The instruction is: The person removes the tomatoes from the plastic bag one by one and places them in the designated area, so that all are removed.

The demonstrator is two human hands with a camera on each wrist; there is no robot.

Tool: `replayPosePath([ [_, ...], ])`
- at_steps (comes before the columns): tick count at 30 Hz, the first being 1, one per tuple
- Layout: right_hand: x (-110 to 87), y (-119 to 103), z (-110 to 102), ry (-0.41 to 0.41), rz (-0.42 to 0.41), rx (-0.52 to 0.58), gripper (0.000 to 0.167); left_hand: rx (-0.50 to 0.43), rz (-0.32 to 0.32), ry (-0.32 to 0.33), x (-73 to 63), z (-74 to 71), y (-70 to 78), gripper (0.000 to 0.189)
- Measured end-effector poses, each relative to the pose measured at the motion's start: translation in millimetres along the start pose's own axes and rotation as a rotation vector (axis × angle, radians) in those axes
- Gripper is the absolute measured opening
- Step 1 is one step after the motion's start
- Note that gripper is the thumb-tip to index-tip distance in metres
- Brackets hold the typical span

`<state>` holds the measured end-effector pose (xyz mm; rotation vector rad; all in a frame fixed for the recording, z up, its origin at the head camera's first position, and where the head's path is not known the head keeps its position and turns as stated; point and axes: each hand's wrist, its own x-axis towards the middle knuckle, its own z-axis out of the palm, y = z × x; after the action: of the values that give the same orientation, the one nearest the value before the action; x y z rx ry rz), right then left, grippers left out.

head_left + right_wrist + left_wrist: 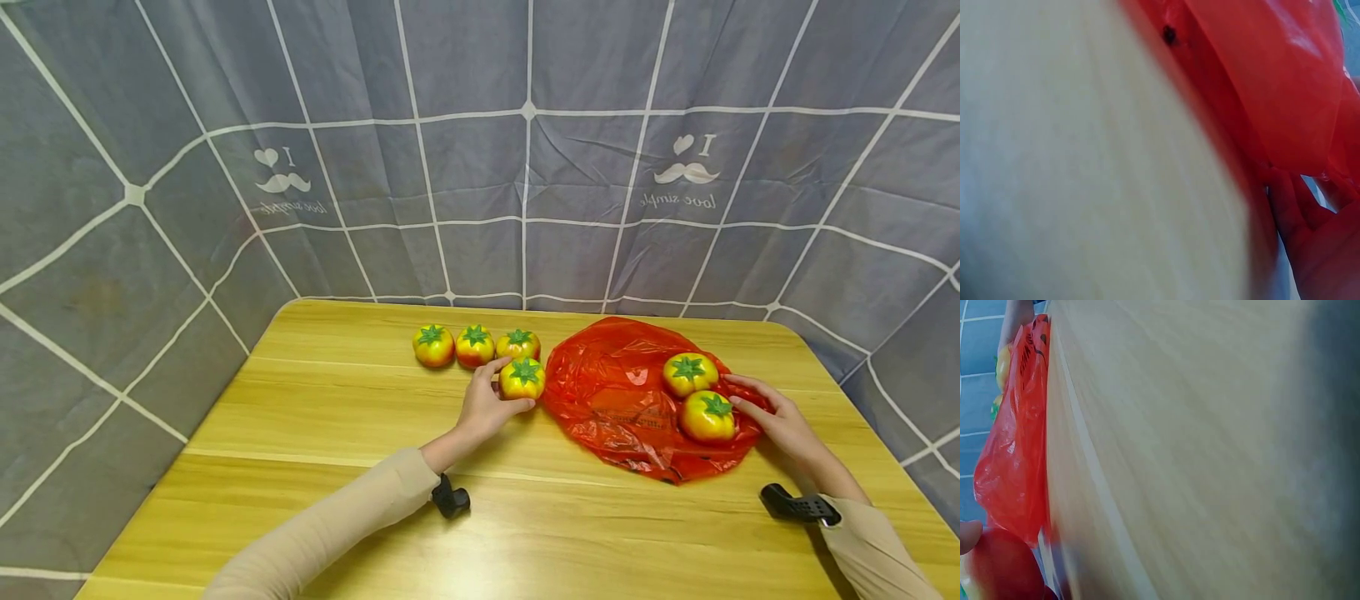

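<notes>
My left hand [483,404] grips a yellow-red tomato [522,380] with a green leafy top, thumb below and fingers behind it. That tomato is just left of a red plastic bag [600,383] spread on the table. Its red underside shows in the left wrist view, low in the corner. Two tomatoes, one farther [688,374] and one nearer [707,417], sit at the bag's right part. My right hand [783,425] is at the bag's right edge, fingers extended toward these two. In the right wrist view, red plastic [1285,81] partly hides its fingertips.
Behind my left hand, three more tomatoes stand in a row: left [432,346], middle [475,347] and right [517,342]. The wooden table [570,533] ends at a grey checked curtain [480,167]. Each wrist wears a black strap.
</notes>
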<state>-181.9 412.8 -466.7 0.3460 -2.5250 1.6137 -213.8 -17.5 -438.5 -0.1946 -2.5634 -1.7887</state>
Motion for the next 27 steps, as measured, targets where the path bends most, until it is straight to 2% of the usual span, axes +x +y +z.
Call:
replayPosePath([
  [8, 0.0, 0.0, -0.4, -0.005, 0.005, 0.003, 0.038, 0.022, 0.003, -0.006, 4.2, -0.5, -3.5, 0.070],
  [18, 0.1, 0.8, 0.4, -0.017, 0.025, 0.098, 0.037, 0.019, -0.015, -0.038, 4.1, -3.6, -6.2, 0.069],
  [22, 0.2, 1.1, 0.6, -0.002, 0.019, 0.034, 0.038, 0.026, -0.027, -0.051, 3.9, -5.7, -7.1, 0.069],
  [27, 0.1, 0.6, 0.8, 0.002, 0.010, 0.018, 0.037, 0.021, -0.011, -0.069, 4.6, -8.9, -8.1, 0.068],
])
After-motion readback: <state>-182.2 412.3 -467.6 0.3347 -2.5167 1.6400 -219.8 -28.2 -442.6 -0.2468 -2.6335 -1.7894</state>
